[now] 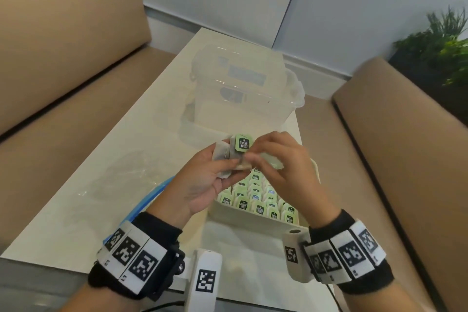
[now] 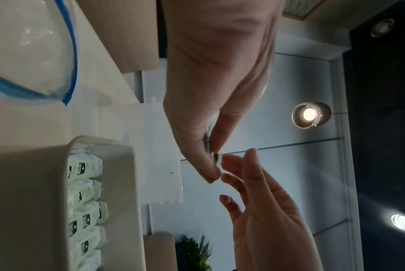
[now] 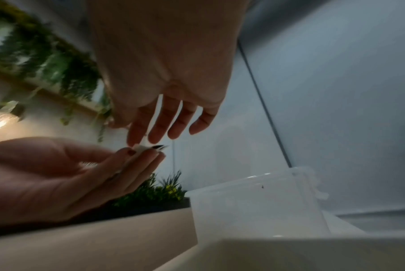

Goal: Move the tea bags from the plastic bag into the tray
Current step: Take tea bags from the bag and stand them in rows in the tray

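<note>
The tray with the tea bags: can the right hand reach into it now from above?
Probably yes. The right hand is already above the tray, whose top is open, with nothing between; its fingers only touch the tea bags in the left hand.
</note>
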The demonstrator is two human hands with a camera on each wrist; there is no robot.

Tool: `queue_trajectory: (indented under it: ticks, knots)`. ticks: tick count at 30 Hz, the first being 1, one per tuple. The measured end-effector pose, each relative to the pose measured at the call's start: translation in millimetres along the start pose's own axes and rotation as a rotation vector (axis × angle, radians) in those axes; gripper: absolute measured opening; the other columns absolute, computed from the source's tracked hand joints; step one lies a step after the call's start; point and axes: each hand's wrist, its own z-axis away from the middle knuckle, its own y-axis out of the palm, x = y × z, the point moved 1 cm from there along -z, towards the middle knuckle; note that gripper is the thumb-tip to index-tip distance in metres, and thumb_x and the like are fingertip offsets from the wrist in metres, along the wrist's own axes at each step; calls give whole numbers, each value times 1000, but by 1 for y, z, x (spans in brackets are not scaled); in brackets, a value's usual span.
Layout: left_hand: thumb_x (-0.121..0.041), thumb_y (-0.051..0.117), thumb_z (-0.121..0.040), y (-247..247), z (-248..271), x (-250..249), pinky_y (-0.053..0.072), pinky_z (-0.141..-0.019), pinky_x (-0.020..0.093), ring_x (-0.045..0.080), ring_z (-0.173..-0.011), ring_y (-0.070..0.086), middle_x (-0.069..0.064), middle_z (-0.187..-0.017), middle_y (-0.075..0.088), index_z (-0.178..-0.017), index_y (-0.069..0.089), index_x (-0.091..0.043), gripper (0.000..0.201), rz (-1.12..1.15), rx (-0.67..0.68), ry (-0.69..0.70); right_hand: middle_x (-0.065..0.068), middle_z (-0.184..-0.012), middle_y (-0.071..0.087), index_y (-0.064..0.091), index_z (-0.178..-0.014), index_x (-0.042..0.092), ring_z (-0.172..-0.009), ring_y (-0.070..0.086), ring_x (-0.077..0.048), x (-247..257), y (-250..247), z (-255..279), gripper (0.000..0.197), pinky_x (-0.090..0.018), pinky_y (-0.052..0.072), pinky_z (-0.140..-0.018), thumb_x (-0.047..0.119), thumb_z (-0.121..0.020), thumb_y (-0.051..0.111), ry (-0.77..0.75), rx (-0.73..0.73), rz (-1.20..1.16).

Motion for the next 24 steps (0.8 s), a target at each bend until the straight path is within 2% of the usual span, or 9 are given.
queue_trajectory:
  ticks: [2,5,9,11,14,16,18,21,24]
  knots:
    - [12,50,-88,2,2,3,57,-68,24,17,-83,71,9,-94,72,-110,62,-9,32,-86,2,29,9,-98,61,66,-102,23,-90,57,-5,-2,-3,-1,19,-21,48,-74,34,-89,58,186,-66,-137]
    - [12,51,-89,4,4,9,55,-67,19,14,-82,71,5,-86,71,-101,64,-11,30,-216,26,42,11,-99,62,63,-110,26,-90,58,0,-1,-2,0,23,-23,51,-72,31,-88,60,367,43,-233]
    - [10,56,-86,8,5,14,54,-71,20,13,-84,69,5,-87,68,-98,65,-12,27,-286,47,64,5,-86,65,72,-89,19,-81,57,-5,5,0,2,8,-24,49,-65,24,-84,67,339,25,-207]
    - [-2,67,-78,8,5,13,54,-72,21,15,-89,69,5,-93,69,-103,66,-15,28,-241,39,72,4,-86,63,73,-86,21,-79,57,-7,6,-3,2,6,-23,48,-64,22,-84,68,335,1,-241]
    - [-17,72,-63,7,4,11,55,-69,21,26,-91,70,10,-104,70,-115,62,-15,53,-70,13,25,7,-86,65,70,-84,28,-76,59,-9,11,-17,0,8,-25,47,-64,21,-85,67,275,-65,-350]
    - [-20,72,-58,9,5,9,56,-65,20,24,-81,70,12,-98,69,-112,63,-18,55,15,-2,-7,10,-84,65,70,-85,32,-73,57,-6,14,-26,-2,12,-18,43,-64,20,-86,65,212,-110,-309]
    - [-19,71,-58,14,7,8,52,-59,18,14,-67,62,7,-92,63,-104,66,-22,47,8,18,-23,12,-80,62,71,-88,32,-72,52,-1,17,-31,-4,13,-9,37,-66,20,-86,65,164,-96,-216]
    - [-17,71,-60,22,7,8,39,-52,17,8,-59,46,3,-82,59,-93,69,-24,34,-91,71,-28,14,-76,60,72,-89,26,-73,47,2,20,-30,-4,10,-6,34,-69,22,-85,64,146,-33,-132]
    - [-15,71,-62,24,4,9,27,-44,15,8,-55,35,-1,-67,56,-87,69,-16,25,-152,55,-2,12,-78,59,71,-86,26,-77,46,3,22,-28,-3,9,-5,32,-70,20,-85,65,166,-37,-121]
